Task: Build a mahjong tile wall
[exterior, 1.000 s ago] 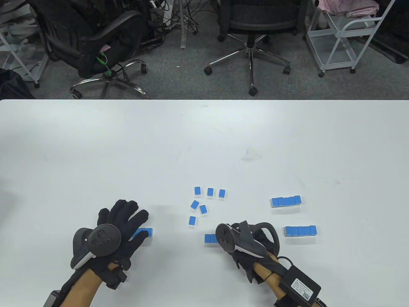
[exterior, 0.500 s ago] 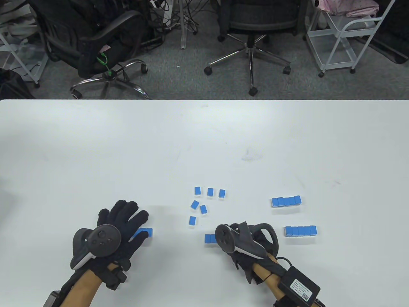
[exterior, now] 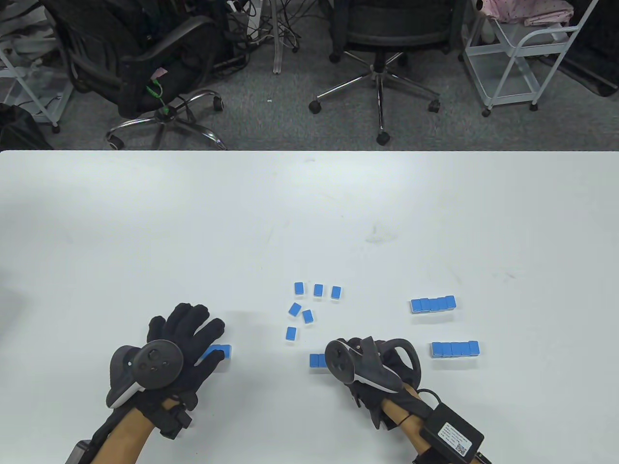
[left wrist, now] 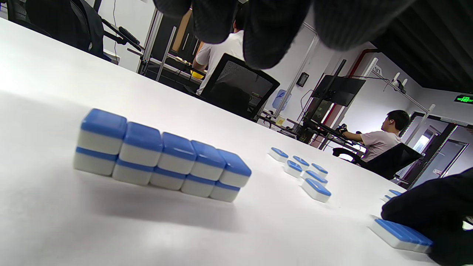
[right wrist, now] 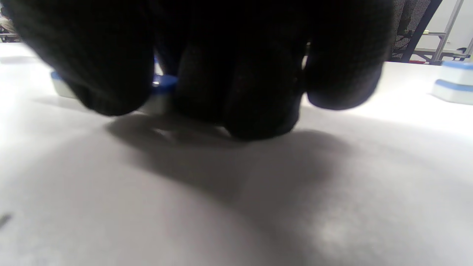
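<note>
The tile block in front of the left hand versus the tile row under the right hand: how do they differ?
The tile block is two layers high, five tiles long; the tile row looks one layer high, partly hidden. The block stands free below the left hand, whose fingers hang above it; the row has the right hand on it. Both have blue backs and white bodies.
</note>
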